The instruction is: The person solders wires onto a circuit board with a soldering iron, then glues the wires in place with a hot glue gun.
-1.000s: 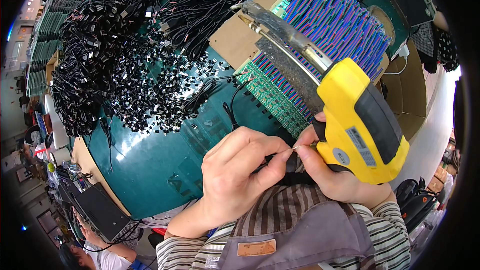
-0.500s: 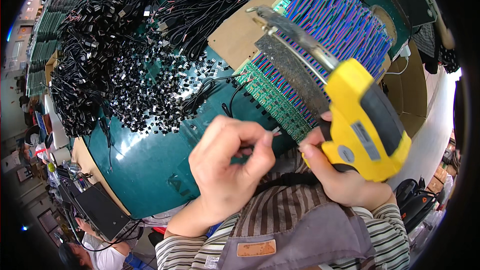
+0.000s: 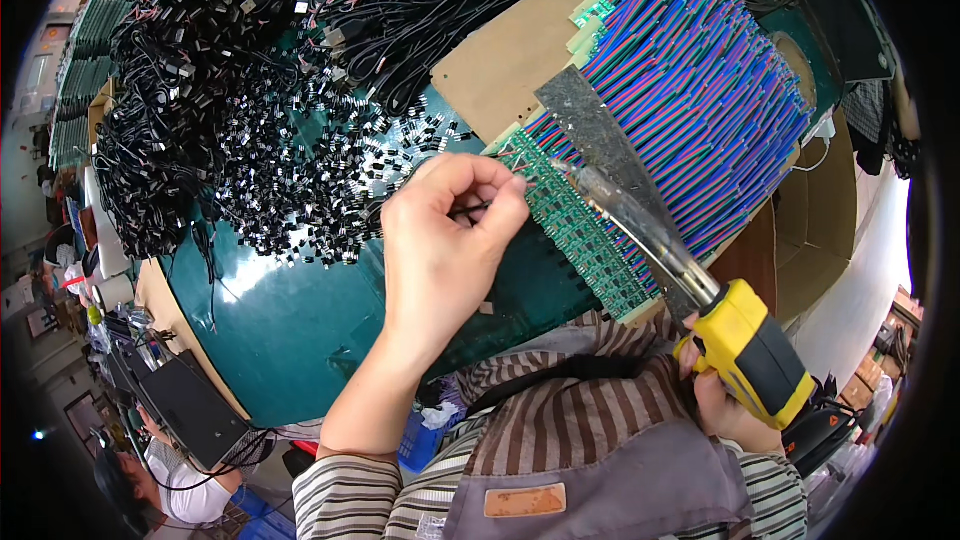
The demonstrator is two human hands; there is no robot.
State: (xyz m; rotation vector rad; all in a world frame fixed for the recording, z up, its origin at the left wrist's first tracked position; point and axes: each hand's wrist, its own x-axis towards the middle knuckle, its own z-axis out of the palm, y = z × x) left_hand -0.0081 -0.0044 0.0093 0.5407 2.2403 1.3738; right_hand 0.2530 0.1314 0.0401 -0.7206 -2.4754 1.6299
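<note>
My left hand (image 3: pixel 440 230) is closed in a pinch at the near left end of a row of green circuit boards (image 3: pixel 580 230). Between its fingers runs a thin black cable (image 3: pixel 468 210), with fine stripped wire ends by the board. My right hand (image 3: pixel 722 408) grips a yellow and black soldering gun (image 3: pixel 758 345) by its handle. The gun's long metal barrel slants over the boards, its tip close to my left fingertips; whether it touches a board I cannot tell. A dark flat metal bar (image 3: pixel 605 135) lies across the wires behind the boards.
Blue, red, green and black wires (image 3: pixel 700 90) fan out from the boards over a brown cardboard sheet (image 3: pixel 500 75). Small black connectors (image 3: pixel 290 170) and bundled black cables (image 3: pixel 160 120) cover the left of the green table (image 3: pixel 300 340). Another person (image 3: pixel 190 475) sits at lower left.
My left hand has moved forward to the boards' edge. The soldering gun has swung down and right, its tip now low over the boards, and more of the metal bar shows.
</note>
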